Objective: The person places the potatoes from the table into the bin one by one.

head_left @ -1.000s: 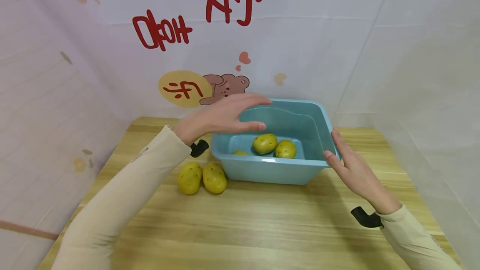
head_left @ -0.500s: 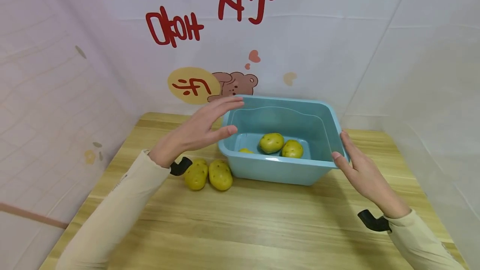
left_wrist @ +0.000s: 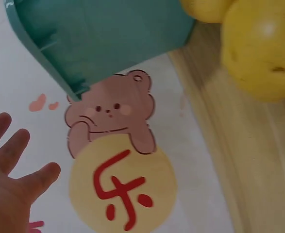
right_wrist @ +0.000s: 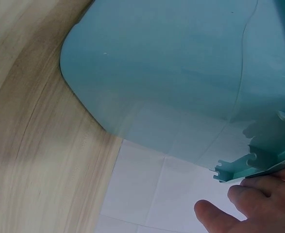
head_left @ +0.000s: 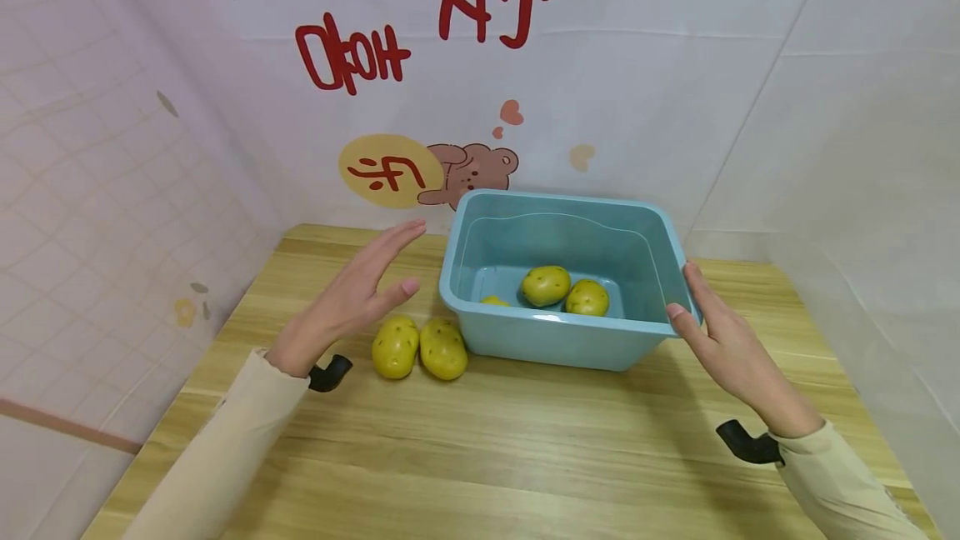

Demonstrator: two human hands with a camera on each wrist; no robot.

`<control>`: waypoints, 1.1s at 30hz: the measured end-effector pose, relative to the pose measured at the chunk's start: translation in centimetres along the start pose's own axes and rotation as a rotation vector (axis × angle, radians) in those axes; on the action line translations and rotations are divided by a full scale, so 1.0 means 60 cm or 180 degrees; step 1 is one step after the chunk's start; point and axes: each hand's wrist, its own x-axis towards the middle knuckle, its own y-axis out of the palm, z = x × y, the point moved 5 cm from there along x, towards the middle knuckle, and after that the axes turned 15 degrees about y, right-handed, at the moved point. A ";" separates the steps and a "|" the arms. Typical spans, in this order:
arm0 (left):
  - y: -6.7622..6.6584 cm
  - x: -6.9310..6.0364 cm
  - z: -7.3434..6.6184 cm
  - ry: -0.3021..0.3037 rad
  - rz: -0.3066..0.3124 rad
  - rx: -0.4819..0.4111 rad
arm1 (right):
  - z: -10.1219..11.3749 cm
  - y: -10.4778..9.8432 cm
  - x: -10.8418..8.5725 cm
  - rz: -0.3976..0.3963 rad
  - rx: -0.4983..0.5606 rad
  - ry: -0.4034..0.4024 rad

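Observation:
A blue plastic bin [head_left: 555, 342] stands at the back of the table, with several yellow potatoes [head_left: 546, 286] on its floor, one mostly hidden by the front wall. Two more potatoes [head_left: 443, 349] lie side by side against the bin's left end. My left hand [head_left: 348, 294] hovers empty above and left of them, fingers extended and thumb apart. At the bin's right end, my right hand [head_left: 731, 348] rests on the rim, thumb at the front corner and fingers along the outside; in the right wrist view, the fingers [right_wrist: 259, 196] are under the rim.
The wooden table [head_left: 480, 448] meets a white printed backdrop [head_left: 637, 107] behind the bin, with red characters and a cartoon bear [head_left: 480, 169]. White sheeting also hangs at the left and right sides of the table.
My left hand has moved left and down, from over the bin to beside it. The right hand stays on the rim. The head view has shifted slightly.

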 end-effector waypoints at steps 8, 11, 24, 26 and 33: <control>0.016 -0.057 0.021 -0.0309 0.0174 -0.0267 | 0.000 -0.001 -0.001 -0.0013 -0.0002 -0.0001; 0.025 -0.073 0.030 -0.0396 0.0225 -0.0410 | 0.000 -0.001 -0.001 -0.0013 -0.0002 -0.0010; 0.079 -0.110 0.088 -0.1072 0.0634 -0.1085 | 0.002 0.000 -0.001 -0.0012 -0.0001 -0.0007; 0.084 -0.113 0.094 -0.1190 0.0704 -0.1156 | 0.001 0.000 -0.001 -0.0008 0.0001 0.0005; 0.104 -0.128 0.106 -0.1448 0.1076 -0.1176 | 0.001 -0.001 -0.001 0.0001 -0.0012 0.0027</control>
